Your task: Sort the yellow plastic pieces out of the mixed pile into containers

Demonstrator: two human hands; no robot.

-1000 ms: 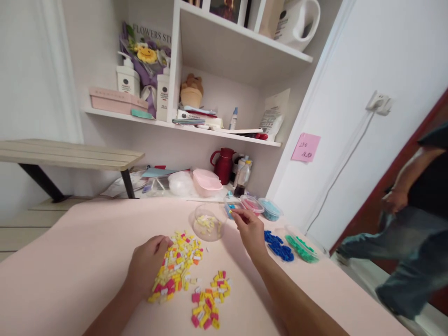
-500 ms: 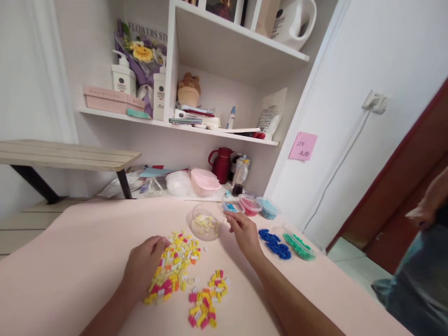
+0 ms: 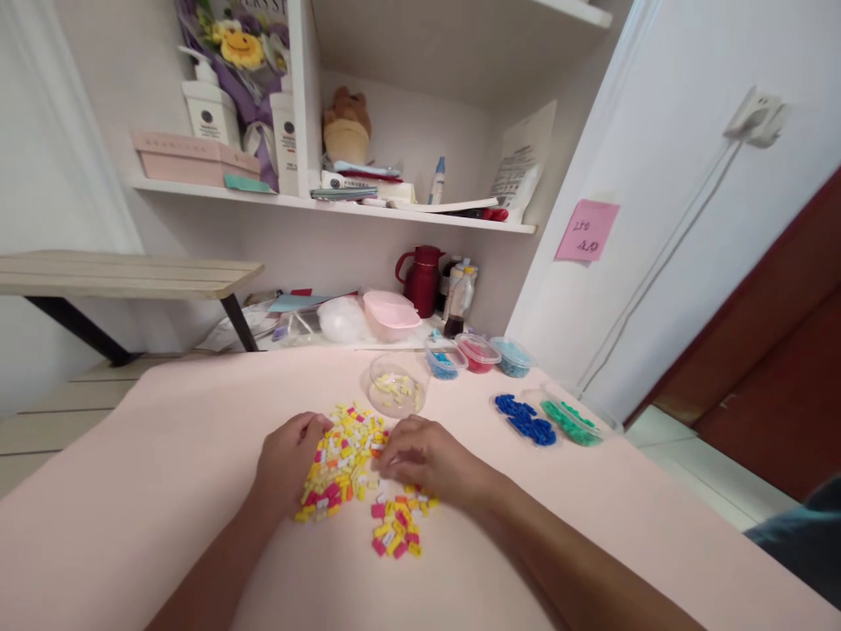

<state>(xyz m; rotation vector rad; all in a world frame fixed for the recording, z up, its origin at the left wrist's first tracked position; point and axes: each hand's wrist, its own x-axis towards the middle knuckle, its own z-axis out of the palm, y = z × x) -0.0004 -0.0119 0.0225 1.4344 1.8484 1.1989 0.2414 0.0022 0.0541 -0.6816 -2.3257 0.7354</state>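
A pile of small plastic pieces (image 3: 348, 456) in yellow, pink, orange and white is spread on the table, with a smaller cluster of similar pieces (image 3: 398, 530) nearer to me. My left hand (image 3: 293, 460) rests against the pile's left edge, its fingers curled in; whatever they hold is hidden. At the right edge, my right hand (image 3: 427, 460) reaches down with thumb and forefinger brought together among the pieces, slightly blurred. What lies between those fingertips is too small to make out. Behind the pile, a clear round container (image 3: 392, 412) holds pale yellow pieces.
Dark blue pieces (image 3: 526, 421) and a tub of green pieces (image 3: 571, 425) lie to the right. Farther back stand tubs of blue (image 3: 445, 364), red (image 3: 478, 355) and light blue pieces (image 3: 514, 358). A red jug (image 3: 421, 280) and pink bowl (image 3: 391, 317) are below the shelf.
My right hand has moved from beside the clear round container down to the right edge of the pile. My left hand stays by the pile. The view has tilted downward.
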